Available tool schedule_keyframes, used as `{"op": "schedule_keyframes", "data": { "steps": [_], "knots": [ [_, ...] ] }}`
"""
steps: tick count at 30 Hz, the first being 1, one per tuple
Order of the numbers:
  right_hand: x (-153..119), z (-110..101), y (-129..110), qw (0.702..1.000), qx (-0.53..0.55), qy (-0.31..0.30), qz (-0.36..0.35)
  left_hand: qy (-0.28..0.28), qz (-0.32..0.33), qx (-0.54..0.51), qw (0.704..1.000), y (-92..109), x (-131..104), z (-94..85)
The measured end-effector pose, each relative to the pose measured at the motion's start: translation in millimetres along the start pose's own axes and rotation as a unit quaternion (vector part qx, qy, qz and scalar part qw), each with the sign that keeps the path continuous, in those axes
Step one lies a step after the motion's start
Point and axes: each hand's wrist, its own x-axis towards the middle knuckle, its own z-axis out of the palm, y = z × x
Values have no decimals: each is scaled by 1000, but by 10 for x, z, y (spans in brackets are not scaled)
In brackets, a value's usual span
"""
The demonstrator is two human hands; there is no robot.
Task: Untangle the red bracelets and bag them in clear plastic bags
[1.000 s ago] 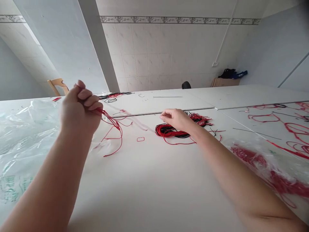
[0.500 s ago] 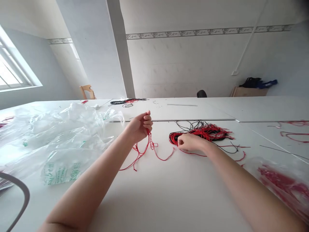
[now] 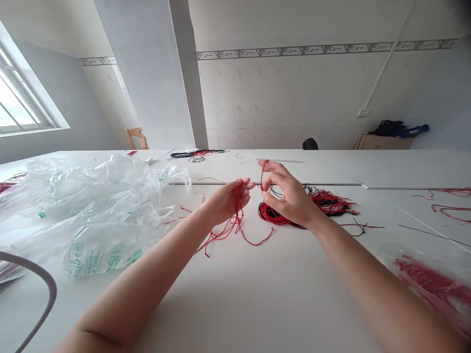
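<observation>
Near the middle of the table, my left hand (image 3: pixel 232 200) has its fingers curled around a bunch of red braided cords (image 3: pixel 238 196). Their loose ends hang down and trail over the tabletop below it. Just to the right, my right hand (image 3: pixel 289 193) is raised with fingers and thumb apart. A red cord (image 3: pixel 262 175) runs between its index fingertip and thumb, and the hand holds it there. Behind and under this hand lies a bundle of red and black cords (image 3: pixel 333 203), partly hidden by it.
Crumpled clear plastic bags (image 3: pixel 110 206) with green print cover the left side. A bag of red cords (image 3: pixel 430 284) lies at right front. More black and red cords (image 3: pixel 198 154) lie on the far table. A grey curved tube (image 3: pixel 47 284) rises at lower left.
My right hand has lifted off the red and black bundle, opened its fingers and now holds a red cord. My left hand has moved slightly right and its fingers have loosened.
</observation>
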Motion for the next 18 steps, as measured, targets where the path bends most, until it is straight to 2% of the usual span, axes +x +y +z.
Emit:
{"op": "schedule_keyframes", "data": {
  "steps": [3,6,13,18],
  "knots": [
    [0,-13,-63,998,30,-50,32,-21,5,37,999,-80,-11,23],
    [11,-12,-59,993,38,-68,85,-27,16,61,998,-143,-19,44],
    [24,41,-61,990,15,-43,131,-6,38,92,995,-197,-10,60],
    [25,79,-68,983,37,-30,176,-28,43,110,993,-196,-19,71]
  ]
}}
